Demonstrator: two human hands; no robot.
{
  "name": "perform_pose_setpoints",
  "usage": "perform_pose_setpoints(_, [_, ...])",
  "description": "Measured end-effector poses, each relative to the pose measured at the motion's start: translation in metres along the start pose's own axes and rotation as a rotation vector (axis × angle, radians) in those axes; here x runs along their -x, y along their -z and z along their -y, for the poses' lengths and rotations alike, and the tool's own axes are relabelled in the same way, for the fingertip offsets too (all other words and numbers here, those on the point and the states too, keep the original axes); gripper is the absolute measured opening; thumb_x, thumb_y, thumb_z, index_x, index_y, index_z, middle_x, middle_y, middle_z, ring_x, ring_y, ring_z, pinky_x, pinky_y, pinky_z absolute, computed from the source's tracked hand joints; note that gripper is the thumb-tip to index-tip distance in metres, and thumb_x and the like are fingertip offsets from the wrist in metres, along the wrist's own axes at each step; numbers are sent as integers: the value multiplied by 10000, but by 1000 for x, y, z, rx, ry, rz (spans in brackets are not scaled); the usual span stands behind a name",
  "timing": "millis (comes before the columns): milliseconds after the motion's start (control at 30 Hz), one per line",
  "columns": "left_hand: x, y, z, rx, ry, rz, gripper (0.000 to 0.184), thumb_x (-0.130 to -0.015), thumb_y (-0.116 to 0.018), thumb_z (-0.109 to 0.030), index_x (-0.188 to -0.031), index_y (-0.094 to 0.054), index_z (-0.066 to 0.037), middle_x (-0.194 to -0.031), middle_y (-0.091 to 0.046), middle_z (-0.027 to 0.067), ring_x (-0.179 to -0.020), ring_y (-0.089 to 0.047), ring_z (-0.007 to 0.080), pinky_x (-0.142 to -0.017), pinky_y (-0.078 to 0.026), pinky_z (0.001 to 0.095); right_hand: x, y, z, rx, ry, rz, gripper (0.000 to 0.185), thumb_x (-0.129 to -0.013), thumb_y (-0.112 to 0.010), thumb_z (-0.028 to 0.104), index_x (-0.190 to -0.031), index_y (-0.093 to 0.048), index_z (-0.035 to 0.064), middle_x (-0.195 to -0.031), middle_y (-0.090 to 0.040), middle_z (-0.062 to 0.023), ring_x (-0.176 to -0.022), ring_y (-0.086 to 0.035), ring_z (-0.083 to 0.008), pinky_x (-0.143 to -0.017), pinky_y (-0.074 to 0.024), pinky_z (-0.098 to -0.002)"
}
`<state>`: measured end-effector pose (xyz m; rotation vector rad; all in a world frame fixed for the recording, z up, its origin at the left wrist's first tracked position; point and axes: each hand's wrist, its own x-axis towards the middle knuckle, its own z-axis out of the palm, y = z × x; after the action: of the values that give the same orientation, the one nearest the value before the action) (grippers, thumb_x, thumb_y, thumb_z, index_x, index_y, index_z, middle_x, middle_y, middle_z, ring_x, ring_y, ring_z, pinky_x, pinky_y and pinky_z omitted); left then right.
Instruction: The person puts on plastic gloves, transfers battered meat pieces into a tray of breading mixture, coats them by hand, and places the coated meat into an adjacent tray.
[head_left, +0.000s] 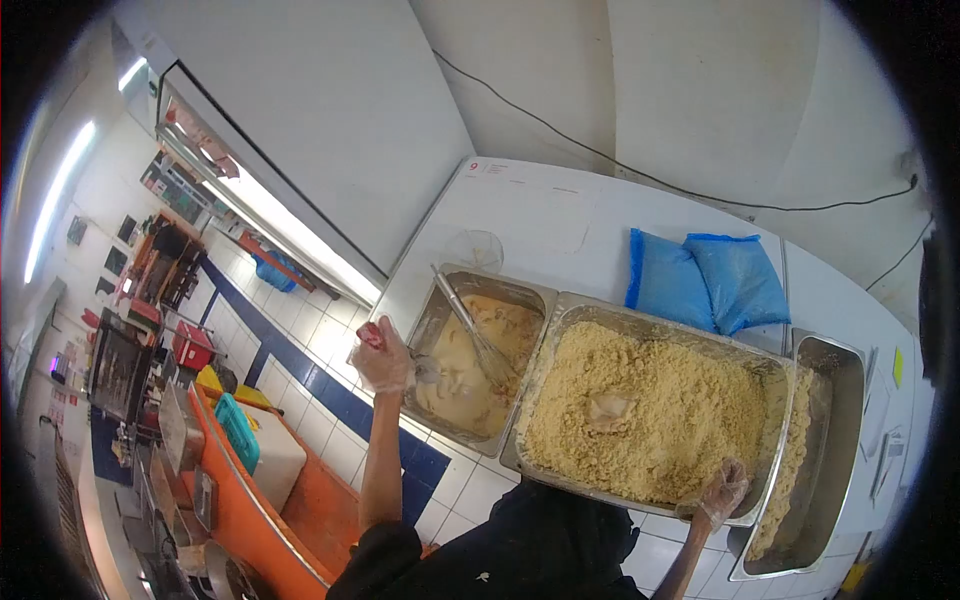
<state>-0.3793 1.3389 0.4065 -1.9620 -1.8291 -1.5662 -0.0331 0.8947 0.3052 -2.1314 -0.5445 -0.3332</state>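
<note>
Plastic-gloved left hand [384, 366] clenches what looks like a small reddish lump [372, 336], creamy wet batter [445, 362] just beside it! Coarse yellow crumbs [650, 400] lie just beyond the plastic-gloved right hand [724, 490], grip unclear; best kept dry.

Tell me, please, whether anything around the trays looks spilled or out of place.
One mild oddity: in the narrow metal tray, crumbs lie in a strip along the side beside the large tray, while the rest looks mostly bare. Possibly they spilled over.
</note>
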Motion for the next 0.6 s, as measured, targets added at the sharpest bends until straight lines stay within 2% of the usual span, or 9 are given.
perform_pose_setpoints(133, [9, 27, -46, -5, -31, 265, 408, -895, -600, -345, -661, -519, -21, -537, -520, 145, -471, -544, 315, -493, -422, 431, 1, -2, -19, 166, 51, 10, 162, -930, -518, 141, -936, -546, -18, -861, -512, -106, -825, -485, -233, -761, -401, -340])
perform_pose_setpoints(200, [18, 16, -47, -28, -60, 361, 399, -896, -597, -358, -686, -534, -24, -570, -543, 149, -516, -569, 319, -518, -434, 432, 5, -4, -39, -15, 0, 49, 167, -922, -520, 137, -971, -576, -13, -894, -543, -121, -851, -511, -252, -794, -417, -360])
perform_pose_setpoints(267, [31, -13, -31, -48, -89, 452, 393, -896, -594, -372, -710, -549, -28, -604, -566, 154, -561, -594, 322, -543, -447, 432, 2, 1, -20, 34, -44, 51, 169, -915, -524, 136, -978, -578, -11, -898, -552, -128, -854, -515, -264, -802, -415, -370])
perform_pose_setpoints(333, [50, -60, 8, -112, -266, 522, 386, -906, -576, -397, -761, -572, -40, -652, -588, 154, -622, -599, 344, -589, -456, 454, 4, 1, -7, 86, -87, 51, 171, -909, -529, 135, -984, -579, -10, -902, -561, -134, -857, -519, -275, -809, -413, -380])
perform_pose_setpoints(433, [62, -78, 20, -48, -153, 345, 392, -913, -557, -427, -812, -588, -50, -655, -589, 153, -631, -585, 373, -609, -451, 488, -1, -3, -10, 88, 71, -79, 164, -903, -535, 148, -949, -561, -8, -878, -559, -146, -822, -504, -301, -766, -401, -395])
perform_pose_setpoints(467, [51, -70, 1, 180, -6, 339, 362, -925, -560, -396, -803, -580, -56, -625, -570, 159, -581, -547, 374, -574, -438, 450, -4, -2, -8, -4, 80, -54, 162, -900, -537, 152, -933, -555, -6, -872, -560, -143, -812, -499, -300, -750, -395, -394])
perform_pose_setpoints(500, [43, -65, -5, 190, -10, 362, 362, -925, -560, -396, -803, -580, -56, -625, -570, 159, -581, -547, 374, -574, -438, 450, 0, -2, -17, -63, 54, -47, 163, -898, -536, 154, -923, -552, -6, -869, -561, -139, -801, -496, -300, -738, -394, -391])
perform_pose_setpoints(567, [28, -53, 1, 136, 155, 103, 354, -954, -541, -369, -795, -534, -53, -561, -526, 111, -511, -503, 291, -525, -412, 387, 6, 1, -27, -181, 0, -38, 166, -893, -534, 159, -903, -547, -7, -864, -565, -132, -778, -489, -301, -716, -393, -387])
perform_pose_setpoints(600, [27, -47, 9, 129, 161, 107, 354, -954, -541, -369, -795, -534, -53, -561, -526, 111, -511, -503, 291, -525, -412, 387, 7, 1, -27, -72, -41, 6, 168, -891, -538, 160, -905, -548, -8, -862, -563, -128, -775, -492, -280, -717, -396, -377])
